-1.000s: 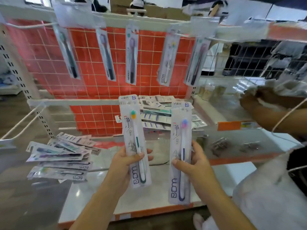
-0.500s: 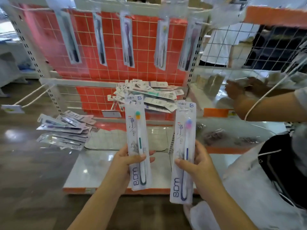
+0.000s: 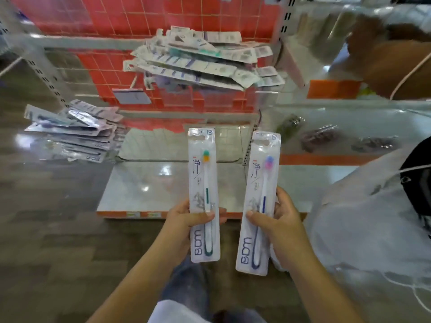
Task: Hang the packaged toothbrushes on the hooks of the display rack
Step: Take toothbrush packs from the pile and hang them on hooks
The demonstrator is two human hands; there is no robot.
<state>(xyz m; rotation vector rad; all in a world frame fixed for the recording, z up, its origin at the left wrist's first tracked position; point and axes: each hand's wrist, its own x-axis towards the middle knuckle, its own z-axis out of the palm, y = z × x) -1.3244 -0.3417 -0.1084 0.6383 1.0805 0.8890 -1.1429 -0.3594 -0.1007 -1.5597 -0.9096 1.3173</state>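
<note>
Left hand (image 3: 184, 220): holds one packaged toothbrush (image 3: 204, 197) upright, thumb across its front, low in the foreground.
Right hand (image 3: 282, 224): holds a second packaged toothbrush (image 3: 260, 203) upright, just right of the first, the two packs apart.
Base shelf (image 3: 144, 185) of the display rack: beyond and below both packs.
Stack of toothbrush packs (image 3: 77, 131): lying at the base shelf's left edge, left of the hands.
Larger heap of packs (image 3: 200, 59): higher on the rack, behind the held packs, before the grid back panel (image 3: 163, 17).
Another person's arm (image 3: 396, 64): upper right.
Small bagged items (image 3: 319, 136): on the neighbouring shelf, right of the rack upright.
</note>
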